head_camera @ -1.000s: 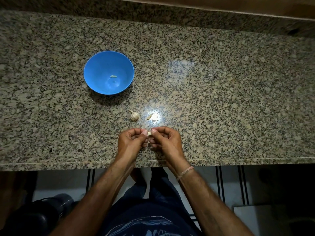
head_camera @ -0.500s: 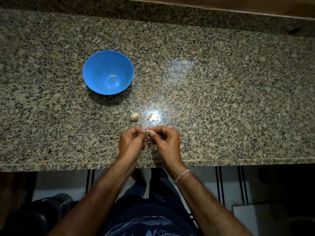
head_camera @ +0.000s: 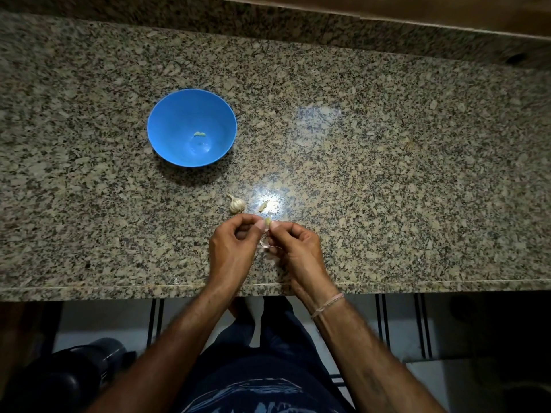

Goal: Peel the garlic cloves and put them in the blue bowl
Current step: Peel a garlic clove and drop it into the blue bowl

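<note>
A blue bowl (head_camera: 167,126) stands on the granite counter (head_camera: 387,174) at the left, with one pale peeled clove (head_camera: 199,134) lying inside. My left hand (head_camera: 231,248) and my right hand (head_camera: 298,251) meet near the counter's front edge, both pinching a small garlic clove (head_camera: 268,222) between the fingertips. A strip of papery skin (head_camera: 266,243) hangs down between the hands. Just beyond my left hand a small garlic bulb (head_camera: 237,204) rests on the counter. A loose garlic piece (head_camera: 263,205) lies to its right.
The counter's front edge (head_camera: 417,283) runs just under my wrists. A raised granite backsplash (head_camera: 268,22) closes the far side. Below the counter are tiled floor and a dark object (head_camera: 68,380) at the lower left.
My hands have shifted slightly away from me toward the bulb, still working the clove. More skin now hangs loose between them.
</note>
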Available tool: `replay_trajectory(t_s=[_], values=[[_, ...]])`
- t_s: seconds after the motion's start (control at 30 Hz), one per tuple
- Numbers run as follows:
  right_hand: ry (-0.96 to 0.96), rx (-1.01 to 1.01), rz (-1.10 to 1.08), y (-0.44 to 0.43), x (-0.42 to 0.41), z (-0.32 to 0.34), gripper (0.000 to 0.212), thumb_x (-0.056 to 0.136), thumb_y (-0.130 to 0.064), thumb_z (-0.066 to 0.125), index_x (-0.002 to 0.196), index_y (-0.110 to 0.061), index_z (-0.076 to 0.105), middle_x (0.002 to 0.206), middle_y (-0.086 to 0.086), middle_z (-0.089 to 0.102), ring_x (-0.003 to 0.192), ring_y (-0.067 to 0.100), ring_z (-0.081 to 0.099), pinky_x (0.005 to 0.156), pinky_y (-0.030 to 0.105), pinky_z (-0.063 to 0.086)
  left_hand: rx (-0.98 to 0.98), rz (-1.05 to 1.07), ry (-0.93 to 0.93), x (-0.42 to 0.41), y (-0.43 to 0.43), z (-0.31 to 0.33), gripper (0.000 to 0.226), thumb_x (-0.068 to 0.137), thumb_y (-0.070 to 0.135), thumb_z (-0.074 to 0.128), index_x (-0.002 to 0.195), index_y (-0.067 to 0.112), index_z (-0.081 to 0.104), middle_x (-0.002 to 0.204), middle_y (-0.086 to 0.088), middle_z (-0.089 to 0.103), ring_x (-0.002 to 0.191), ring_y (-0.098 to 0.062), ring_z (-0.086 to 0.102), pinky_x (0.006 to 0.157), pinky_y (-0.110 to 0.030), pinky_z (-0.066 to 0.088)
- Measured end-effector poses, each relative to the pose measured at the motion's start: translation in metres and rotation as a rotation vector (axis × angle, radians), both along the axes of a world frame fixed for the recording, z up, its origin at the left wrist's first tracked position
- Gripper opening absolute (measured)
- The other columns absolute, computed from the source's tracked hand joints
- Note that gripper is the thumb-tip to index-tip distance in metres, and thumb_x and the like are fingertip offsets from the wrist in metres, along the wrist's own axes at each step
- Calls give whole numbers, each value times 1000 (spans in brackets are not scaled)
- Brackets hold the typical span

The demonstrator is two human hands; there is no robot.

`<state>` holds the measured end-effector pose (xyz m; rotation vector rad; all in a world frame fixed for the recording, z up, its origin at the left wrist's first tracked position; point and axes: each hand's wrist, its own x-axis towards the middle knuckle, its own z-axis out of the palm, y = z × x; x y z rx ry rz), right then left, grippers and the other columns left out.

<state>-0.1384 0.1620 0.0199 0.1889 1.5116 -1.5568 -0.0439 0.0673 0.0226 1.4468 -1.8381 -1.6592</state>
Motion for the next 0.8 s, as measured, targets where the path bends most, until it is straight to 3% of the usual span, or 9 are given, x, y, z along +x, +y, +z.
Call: replay_trajectory(t_s=[0.1, 0.2, 0.3, 0.43, 0.6, 0.7, 0.8], values=[[26, -5, 15, -1, 2, 0, 23, 93, -15, 78, 108, 2, 73, 100, 17, 77, 88, 30, 67, 81, 43, 58, 68, 17, 68, 0, 0, 3, 4, 92, 27, 79, 96, 26, 76, 88, 6, 78, 84, -11, 75, 75, -29, 62], [99, -3, 64, 1, 1, 4, 19, 94, -11, 76, 109, 0, 73, 105, 21, 77, 94, 35, 72, 92, 49, 59, 11, 6, 38, 1, -2, 4, 2, 92, 22, 78, 92, 23, 76, 82, 6, 77, 79, -8, 74, 73, -28, 61], [232, -26, 161, 3, 1, 7, 15, 97, -12, 73, 110, -5, 73, 103, 18, 77, 99, 39, 74, 91, 46, 63, -108, -50, -15, 2, -4, 5, 2, 94, 20, 75, 93, 21, 75, 83, 7, 75, 77, -4, 71, 70, -20, 59], [344, -17, 255, 1, 0, 8, 18, 98, -17, 73, 115, -10, 72, 98, 13, 78, 91, 31, 77, 85, 42, 64, -392, -223, -121, 0, -3, 9, 10, 98, 10, 67, 92, 17, 69, 93, 7, 67, 81, -5, 64, 62, -9, 45], [364, 6, 211, 1, 0, 5, 10, 103, -11, 64, 107, -3, 69, 93, 16, 78, 83, 29, 76, 81, 45, 65, -324, -156, -135, 0, -1, 7, 9, 97, 11, 68, 91, 18, 71, 88, 10, 68, 82, -1, 63, 64, -8, 43], [271, 11, 152, 0, 4, 2, 10, 104, -12, 63, 107, -4, 69, 100, 10, 77, 87, 23, 73, 78, 35, 63, -299, -148, -152, 1, -2, 3, 11, 98, 11, 67, 93, 18, 73, 88, 11, 70, 83, 0, 64, 65, -7, 42], [165, 21, 72, 1, 3, 2, 9, 102, -10, 64, 105, -7, 71, 95, 6, 73, 78, 14, 66, 67, 27, 58, -277, -135, -140, 1, -1, 0, 21, 100, 5, 61, 102, 19, 76, 101, 10, 74, 95, 1, 66, 75, -6, 46]])
